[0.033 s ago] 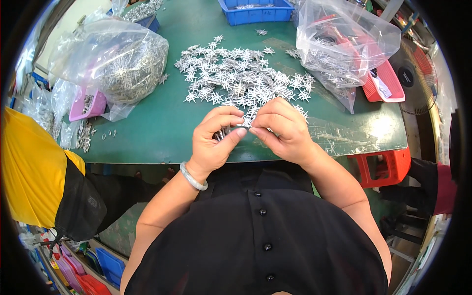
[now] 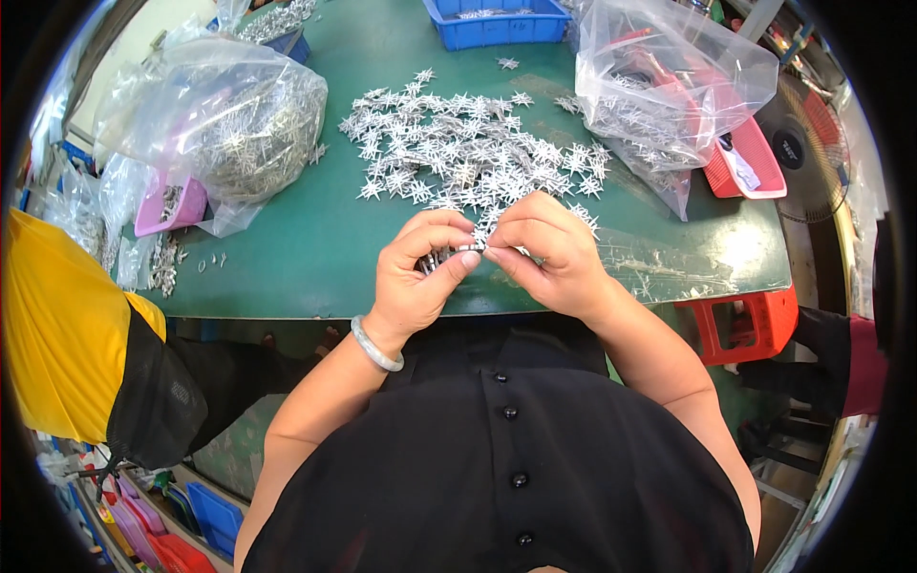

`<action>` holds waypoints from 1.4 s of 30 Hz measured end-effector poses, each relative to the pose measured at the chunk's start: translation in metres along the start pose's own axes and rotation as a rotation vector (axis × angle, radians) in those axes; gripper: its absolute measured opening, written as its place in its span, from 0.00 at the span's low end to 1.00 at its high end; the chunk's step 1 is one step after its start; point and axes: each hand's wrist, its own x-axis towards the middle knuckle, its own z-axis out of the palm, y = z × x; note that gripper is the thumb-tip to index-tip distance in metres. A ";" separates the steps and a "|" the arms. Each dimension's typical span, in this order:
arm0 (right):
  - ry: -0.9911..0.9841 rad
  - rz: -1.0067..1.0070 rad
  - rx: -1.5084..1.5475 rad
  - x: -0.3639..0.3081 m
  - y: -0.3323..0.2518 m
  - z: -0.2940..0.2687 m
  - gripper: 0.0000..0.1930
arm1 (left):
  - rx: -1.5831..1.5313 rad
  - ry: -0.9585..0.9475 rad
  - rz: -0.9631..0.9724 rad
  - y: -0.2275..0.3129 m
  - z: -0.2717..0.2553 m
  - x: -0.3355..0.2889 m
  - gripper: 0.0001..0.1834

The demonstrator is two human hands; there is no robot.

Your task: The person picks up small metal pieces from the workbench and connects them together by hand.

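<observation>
My left hand point(image 2: 420, 267), with a pale bangle at the wrist, curls closed around several small dark-and-silver metal pieces point(image 2: 436, 258). One thin piece reaches from between its thumb and forefinger toward the other hand. My right hand point(image 2: 552, 253) is closed in a pinch at that piece's end; its fingertips hide what they hold. The two hands almost touch, low over the near side of the table. Just beyond them spreads a loose heap of silvery, spiky star-shaped metal parts point(image 2: 458, 143).
A clear bag of metal parts point(image 2: 258, 134) and a pink bin point(image 2: 196, 202) stand left on the green table point(image 2: 287, 277). To the right are another clear bag point(image 2: 635, 115), a red basket point(image 2: 776, 181) and a fan point(image 2: 793, 148). A blue tray point(image 2: 501, 31) sits at the back. Another person's yellow sleeve point(image 2: 67, 325) is at left.
My left hand has shifted very slightly, and the thin piece between the two hands shows more clearly. The right hand has stayed almost in place.
</observation>
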 end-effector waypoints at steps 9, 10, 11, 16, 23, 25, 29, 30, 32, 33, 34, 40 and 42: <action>-0.137 0.214 -0.410 0.024 0.065 -0.011 0.09 | -1.072 0.193 -0.860 -0.013 -0.004 -0.007 0.03; -0.179 0.198 -0.554 0.029 0.070 -0.011 0.10 | -1.172 0.164 -0.857 -0.015 -0.007 -0.007 0.04; -0.178 0.195 -0.555 0.032 0.073 -0.009 0.10 | -1.172 0.163 -0.854 -0.017 -0.008 -0.008 0.04; -0.399 0.345 -0.726 0.047 0.084 0.006 0.16 | -1.233 0.123 -0.860 -0.018 -0.011 -0.009 0.14; -0.309 0.303 -0.643 0.044 0.090 0.006 0.09 | -1.171 0.130 -0.829 -0.023 -0.016 -0.013 0.10; -0.225 0.242 -0.601 0.041 0.088 0.002 0.08 | -1.185 0.118 -0.808 -0.026 -0.017 -0.013 0.09; -0.184 0.527 -0.098 0.041 0.066 -0.008 0.07 | -1.275 0.124 -0.821 -0.021 -0.015 -0.007 0.16; -0.195 0.743 0.144 0.041 0.059 -0.009 0.07 | -1.307 0.120 -0.814 -0.019 -0.014 -0.004 0.18; -0.156 0.760 0.317 0.036 0.053 -0.012 0.07 | -1.314 0.115 -0.800 -0.014 -0.012 0.000 0.20; -0.120 0.772 0.492 0.034 0.050 -0.013 0.08 | -1.321 0.115 -0.785 -0.013 -0.011 0.001 0.21; -0.153 0.799 0.535 0.034 0.046 -0.016 0.07 | -1.324 0.105 -0.791 -0.011 -0.012 0.003 0.19; -0.264 0.845 0.585 0.027 0.035 -0.021 0.09 | -1.233 0.110 -0.802 -0.009 -0.014 0.012 0.14; -0.272 0.828 0.572 0.025 0.032 -0.021 0.12 | -1.027 0.163 -0.858 -0.003 -0.010 0.013 0.10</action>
